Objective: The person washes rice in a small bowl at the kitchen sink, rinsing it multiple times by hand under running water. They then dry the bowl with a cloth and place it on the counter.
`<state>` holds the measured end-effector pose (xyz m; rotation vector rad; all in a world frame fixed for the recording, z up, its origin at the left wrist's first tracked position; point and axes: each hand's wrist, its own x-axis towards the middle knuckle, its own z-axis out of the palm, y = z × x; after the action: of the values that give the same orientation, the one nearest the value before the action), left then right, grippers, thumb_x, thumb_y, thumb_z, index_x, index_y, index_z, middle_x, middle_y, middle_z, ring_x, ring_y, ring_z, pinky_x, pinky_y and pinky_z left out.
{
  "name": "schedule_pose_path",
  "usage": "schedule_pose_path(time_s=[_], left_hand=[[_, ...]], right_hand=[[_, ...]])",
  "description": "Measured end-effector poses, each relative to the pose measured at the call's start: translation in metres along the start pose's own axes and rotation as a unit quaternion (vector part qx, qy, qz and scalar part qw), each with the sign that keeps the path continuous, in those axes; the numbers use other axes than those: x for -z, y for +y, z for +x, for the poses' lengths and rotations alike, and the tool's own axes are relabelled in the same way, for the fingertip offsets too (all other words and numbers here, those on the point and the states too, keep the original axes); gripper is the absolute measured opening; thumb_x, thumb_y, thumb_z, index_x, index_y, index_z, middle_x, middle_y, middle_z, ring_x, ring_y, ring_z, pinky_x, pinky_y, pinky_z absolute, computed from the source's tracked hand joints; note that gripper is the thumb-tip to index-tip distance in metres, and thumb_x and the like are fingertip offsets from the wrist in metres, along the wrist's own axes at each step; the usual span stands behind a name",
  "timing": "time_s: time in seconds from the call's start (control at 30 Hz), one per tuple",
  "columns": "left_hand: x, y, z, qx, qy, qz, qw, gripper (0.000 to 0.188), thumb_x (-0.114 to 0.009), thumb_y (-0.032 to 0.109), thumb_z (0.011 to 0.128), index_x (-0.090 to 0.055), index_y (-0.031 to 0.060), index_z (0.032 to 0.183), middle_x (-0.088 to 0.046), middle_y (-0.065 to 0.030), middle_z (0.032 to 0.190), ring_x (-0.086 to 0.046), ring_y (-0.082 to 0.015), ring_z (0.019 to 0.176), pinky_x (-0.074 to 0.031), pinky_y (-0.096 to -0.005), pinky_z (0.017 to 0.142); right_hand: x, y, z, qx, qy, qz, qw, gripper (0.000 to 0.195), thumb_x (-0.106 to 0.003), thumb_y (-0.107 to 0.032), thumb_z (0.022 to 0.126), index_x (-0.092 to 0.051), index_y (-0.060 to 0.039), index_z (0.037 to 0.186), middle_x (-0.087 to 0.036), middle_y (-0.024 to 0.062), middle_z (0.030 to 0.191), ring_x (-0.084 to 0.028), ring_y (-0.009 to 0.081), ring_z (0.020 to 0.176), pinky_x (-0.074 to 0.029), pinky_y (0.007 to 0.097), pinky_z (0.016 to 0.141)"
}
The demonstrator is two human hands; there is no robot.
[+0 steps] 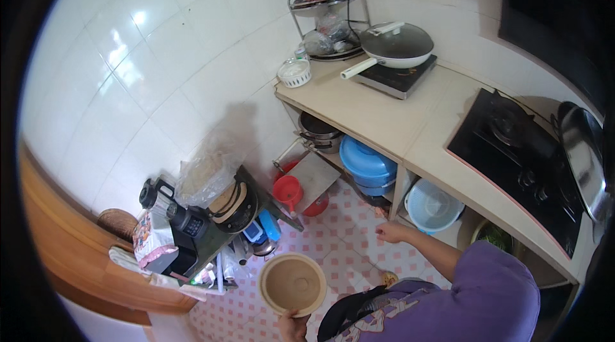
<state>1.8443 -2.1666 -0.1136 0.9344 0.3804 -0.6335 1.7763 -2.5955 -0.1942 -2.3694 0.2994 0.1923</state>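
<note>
My left hand (pixel 293 326) grips the near rim of a round beige earthenware vessel (pixel 290 284); whether it is a pot or an upturned lid I cannot tell. Its hollow side faces up, with a faint circle inside and no contents visible. It is held above the tiled floor (pixel 343 255), beside a dark low table (pixel 216 246). My right hand (pixel 391 232) hangs in the air with curled fingers and nothing visible in it. Nearest to it are the shelves under the counter, with a pale blue basin (pixel 435 203) and a lidded blue bucket (pixel 369 164).
The counter (pixel 384 116) carries a lidded white pan (pixel 399 44) on a portable cooktop (pixel 399 78), and a black gas hob (pixel 514 164). A blender (pixel 185 217) and a black cooker (pixel 235 207) crowd the low table. A red dipper (pixel 288 191) sits on a small stool (pixel 312 176).
</note>
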Motion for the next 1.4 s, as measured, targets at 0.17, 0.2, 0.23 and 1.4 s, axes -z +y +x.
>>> schedule_pose_path(time_s=[0.17,0.2,0.23,1.4], left_hand=[[-0.020,0.035,0.061,-0.006,0.018,-0.003,1.000,0.064,-0.047,-0.002,0.066,-0.034,0.0029,0.128,-0.046,-0.0187,0.122,-0.052,-0.0378,0.106,-0.048,-0.0529,0.084],[-0.039,0.044,0.081,-0.008,0.002,-0.002,1.000,0.064,-0.048,-0.003,0.064,-0.036,0.0039,0.127,-0.048,-0.0182,0.120,-0.054,-0.0381,0.102,-0.050,-0.0528,0.079],[-0.049,0.051,0.097,-0.007,-0.013,-0.001,1.000,0.064,-0.050,-0.003,0.063,-0.038,0.0049,0.125,-0.049,-0.0177,0.118,-0.056,-0.0384,0.098,-0.052,-0.0528,0.074],[-0.274,0.154,0.390,0.097,-0.081,0.191,0.973,0.061,-0.044,-0.007,0.064,-0.036,-0.0006,0.124,-0.050,-0.0216,0.114,-0.059,-0.0427,0.093,-0.055,-0.0536,0.069]], right_hand=[[-0.003,0.002,0.105,-0.158,0.039,0.470,0.867,0.036,-0.060,-0.022,0.080,-0.053,-0.0034,0.110,-0.062,0.0128,0.097,-0.061,0.0283,0.086,-0.049,0.0393,0.070],[-0.006,0.013,0.123,-0.235,0.094,0.616,0.746,0.035,-0.058,-0.018,0.083,-0.047,-0.0026,0.112,-0.057,0.0115,0.096,-0.060,0.0292,0.087,-0.051,0.0424,0.065],[-0.014,0.039,0.142,-0.281,0.117,0.679,0.668,0.032,-0.057,-0.017,0.084,-0.047,-0.0022,0.111,-0.056,0.0122,0.095,-0.060,0.0297,0.085,-0.051,0.0436,0.065],[0.029,0.140,0.213,-0.396,0.476,0.755,0.216,0.016,-0.057,-0.014,0.087,-0.049,-0.0050,0.076,-0.050,0.0072,0.062,-0.053,0.0196,0.053,-0.049,0.0309,0.047]])
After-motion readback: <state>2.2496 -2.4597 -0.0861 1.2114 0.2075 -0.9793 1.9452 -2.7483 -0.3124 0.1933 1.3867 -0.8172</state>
